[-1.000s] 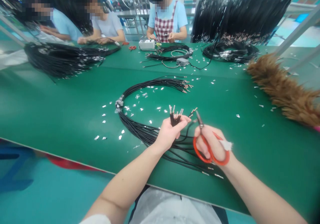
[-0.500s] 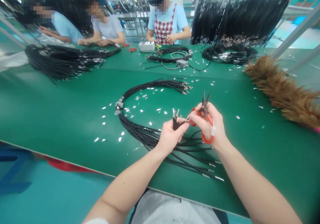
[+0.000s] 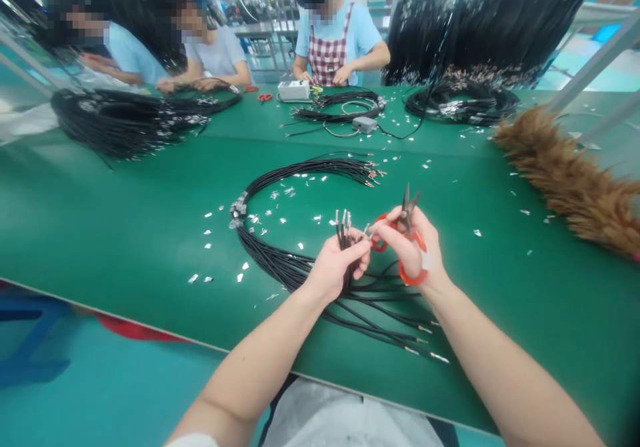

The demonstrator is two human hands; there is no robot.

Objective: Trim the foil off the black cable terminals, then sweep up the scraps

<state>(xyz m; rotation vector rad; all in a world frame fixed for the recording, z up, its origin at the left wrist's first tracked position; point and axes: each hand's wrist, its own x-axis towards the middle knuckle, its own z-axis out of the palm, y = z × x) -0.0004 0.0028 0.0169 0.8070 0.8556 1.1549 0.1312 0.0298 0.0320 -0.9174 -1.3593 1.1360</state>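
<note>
My left hand [image 3: 336, 265] is closed around several black cable ends [image 3: 343, 237], their silvery tips pointing up. Close beside it, my right hand [image 3: 413, 244] carries red-handled scissors [image 3: 407, 210], blades up and a little apart. Its thumb and forefinger pinch at a silvery cable tip by the left fingers; exactly what they grip is too small to tell. The rest of the black cable bundle [image 3: 280, 265] curves over the green table [image 3: 175, 194], with loose ends spread under my hands. A silvery wrap [image 3: 239, 210] binds it at the left bend.
Scraps of silvery foil [image 3: 243, 274] litter the table. Cable coils [image 3: 135, 124] lie at the back left and back right. A brown feather duster [image 3: 565, 180] rests along the right side. Co-workers sit across the table, near a white box [image 3: 293, 90] and a grey box [image 3: 365, 124].
Both hands have shifted slightly left. The cable ends in my left hand now stand more upright and fanned. The scissors stay in my right hand.
</note>
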